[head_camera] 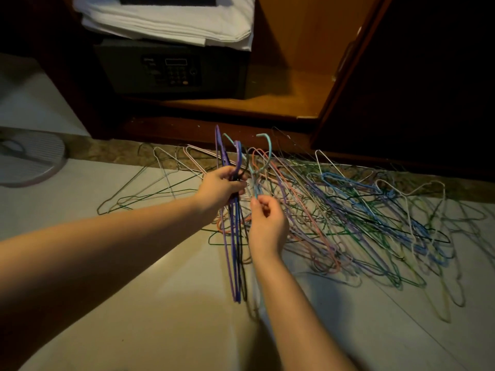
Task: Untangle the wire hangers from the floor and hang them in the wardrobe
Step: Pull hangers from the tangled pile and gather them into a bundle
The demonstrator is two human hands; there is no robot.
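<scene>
Left hand: I see my left hand [219, 187] curled round the necks of the held bunch [235, 258], purple, blue and black wire hangers with hooks up and bodies hanging down.
Right hand: my right hand [267, 223] sits just below and beside the left, thumb and fingertips pinching the thin stem of a teal hanger [269, 148].
Teal hanger: its hook stands up beside the bunch's hooks; lower down I cannot tell whether it is free of the tangle.
Pile of hangers: the pile of hangers [361, 210] lies spread on the floor [160, 303] to the right of my hands, many colours crossed over each other, with a few green and white ones to the left.
Wardrobe: the wardrobe [281, 103] stands open just past the pile, its wardrobe door [401, 76] swung out on the right.
Inside: a dark safe [171, 70] with folded white linen [166, 20] on top.
Far left: a round grey base [29, 159] on the floor.
</scene>
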